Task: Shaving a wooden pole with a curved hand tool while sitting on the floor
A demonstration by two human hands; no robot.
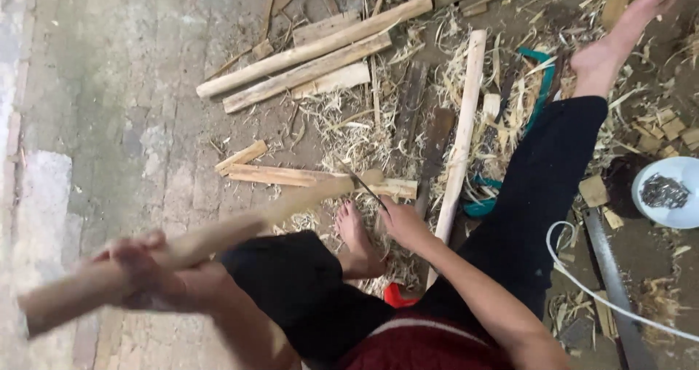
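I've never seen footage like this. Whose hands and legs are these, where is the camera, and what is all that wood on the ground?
There is no machine here: the camera sits on a person's head, looking down at their own limbs. The left hand grips a long wooden pole, blurred by motion. The right hand holds a thin blade against the pole's far end. Cut wooden sticks and pale shavings lie on the dirt floor. A white bowl of small dark metal pieces sits at the right.

two hands (145, 268), two bare feet (357, 235), one white bowl (673, 173), one knife (368, 188).
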